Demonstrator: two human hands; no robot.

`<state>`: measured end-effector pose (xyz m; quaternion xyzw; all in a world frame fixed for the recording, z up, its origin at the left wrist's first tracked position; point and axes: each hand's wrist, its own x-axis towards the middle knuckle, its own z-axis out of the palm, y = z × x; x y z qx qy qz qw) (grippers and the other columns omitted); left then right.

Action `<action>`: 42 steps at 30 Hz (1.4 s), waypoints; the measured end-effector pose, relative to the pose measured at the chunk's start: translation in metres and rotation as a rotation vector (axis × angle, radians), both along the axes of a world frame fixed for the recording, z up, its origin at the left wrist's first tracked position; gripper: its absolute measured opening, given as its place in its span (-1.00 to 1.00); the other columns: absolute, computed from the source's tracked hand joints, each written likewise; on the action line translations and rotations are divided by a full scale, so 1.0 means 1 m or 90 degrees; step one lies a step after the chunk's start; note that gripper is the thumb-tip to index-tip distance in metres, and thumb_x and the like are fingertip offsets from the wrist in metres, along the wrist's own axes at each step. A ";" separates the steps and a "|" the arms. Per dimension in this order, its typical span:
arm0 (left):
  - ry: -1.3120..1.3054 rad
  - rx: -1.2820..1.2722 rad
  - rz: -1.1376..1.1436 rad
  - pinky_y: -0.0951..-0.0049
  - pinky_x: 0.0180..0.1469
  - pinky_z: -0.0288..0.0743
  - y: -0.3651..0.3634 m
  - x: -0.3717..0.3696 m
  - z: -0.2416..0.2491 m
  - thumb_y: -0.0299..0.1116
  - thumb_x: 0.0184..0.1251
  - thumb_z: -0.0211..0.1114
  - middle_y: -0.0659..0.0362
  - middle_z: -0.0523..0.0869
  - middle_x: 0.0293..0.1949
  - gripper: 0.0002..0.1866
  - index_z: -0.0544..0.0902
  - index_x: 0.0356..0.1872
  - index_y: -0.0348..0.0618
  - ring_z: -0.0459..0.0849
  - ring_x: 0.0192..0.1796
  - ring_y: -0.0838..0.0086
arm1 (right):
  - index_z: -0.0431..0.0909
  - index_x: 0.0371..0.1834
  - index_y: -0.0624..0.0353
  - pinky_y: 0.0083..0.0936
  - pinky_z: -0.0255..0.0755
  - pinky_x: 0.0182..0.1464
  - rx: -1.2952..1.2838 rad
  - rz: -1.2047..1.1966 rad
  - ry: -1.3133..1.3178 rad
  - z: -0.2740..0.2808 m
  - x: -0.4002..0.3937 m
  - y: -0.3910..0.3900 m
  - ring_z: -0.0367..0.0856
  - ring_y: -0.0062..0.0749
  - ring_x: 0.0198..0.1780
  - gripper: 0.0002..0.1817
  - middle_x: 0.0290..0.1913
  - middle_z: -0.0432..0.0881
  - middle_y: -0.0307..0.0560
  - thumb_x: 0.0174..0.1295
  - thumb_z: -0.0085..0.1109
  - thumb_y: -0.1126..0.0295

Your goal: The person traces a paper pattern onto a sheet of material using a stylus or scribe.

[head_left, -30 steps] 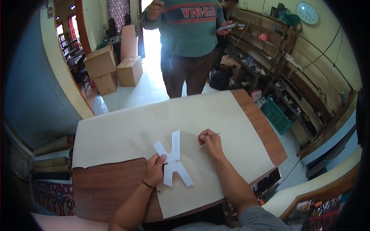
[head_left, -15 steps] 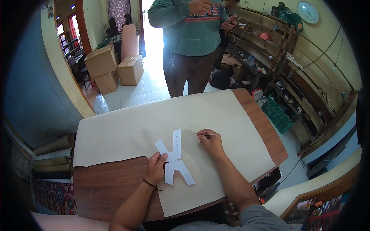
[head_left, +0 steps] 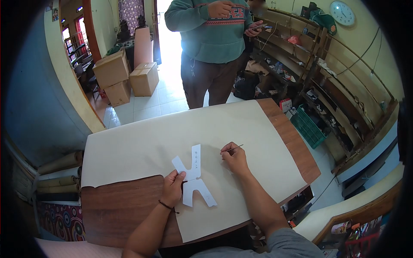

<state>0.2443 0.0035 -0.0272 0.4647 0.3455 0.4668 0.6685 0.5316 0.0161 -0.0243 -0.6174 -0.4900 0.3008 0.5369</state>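
Observation:
My left hand (head_left: 174, 189) holds a white X-shaped cutout (head_left: 195, 157) at its left side, thumb on top. Small handwriting runs along its upper right arm. The cutout lies over a large cream sheet (head_left: 223, 120) that covers much of the brown wooden table (head_left: 124, 206). To the right of the cutout, my right hand (head_left: 234, 160) pinches a thin dark stick-like tool (head_left: 235, 147), its tip pointing up and right. That hand is just above or resting on the sheet; which one cannot be made out.
Across the table stands a person (head_left: 215, 38) in a green sweatshirt, holding a phone. Cardboard boxes (head_left: 144, 79) are on the floor behind left. Rolled materials (head_left: 59, 180) lie at the left. A green crate (head_left: 309, 127) and shelves (head_left: 297, 56) are at the right.
The thin tool in my right hand has tilted, its free end now pointing higher. The person opposite has shifted their hands slightly. My left hand and the cutout look the same.

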 end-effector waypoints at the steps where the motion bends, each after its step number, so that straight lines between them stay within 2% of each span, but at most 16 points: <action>1: -0.002 0.006 -0.006 0.55 -0.06 0.62 0.002 -0.001 -0.004 -0.36 0.77 0.18 0.27 0.82 -0.13 -0.75 0.75 0.03 -0.33 0.71 -0.14 0.69 | 0.71 -0.15 0.21 -0.49 0.53 -0.25 0.000 0.000 -0.001 0.000 0.000 0.000 0.65 -0.57 -0.34 -0.86 -0.34 0.78 -0.17 0.33 0.35 0.40; 12: -0.015 0.010 -0.012 0.53 -0.01 0.63 0.003 -0.002 -0.009 -0.36 0.76 0.19 0.24 0.82 -0.11 -0.75 0.73 0.06 -0.36 0.71 -0.10 0.67 | 0.67 -0.22 0.20 -0.52 0.47 -0.33 -0.024 -0.016 -0.031 0.015 -0.008 -0.005 0.59 -0.62 -0.40 -0.87 -0.41 0.72 -0.24 0.26 0.40 0.42; 42: 0.029 0.017 -0.001 0.53 -0.02 0.61 0.002 -0.001 -0.005 -0.35 0.76 0.20 0.27 0.82 -0.12 -0.76 0.74 0.04 -0.33 0.69 -0.12 0.69 | 0.68 -0.25 0.21 -0.57 0.47 -0.30 -0.004 0.014 0.024 0.014 -0.008 -0.006 0.60 -0.66 -0.39 -0.88 -0.40 0.73 -0.25 0.26 0.45 0.44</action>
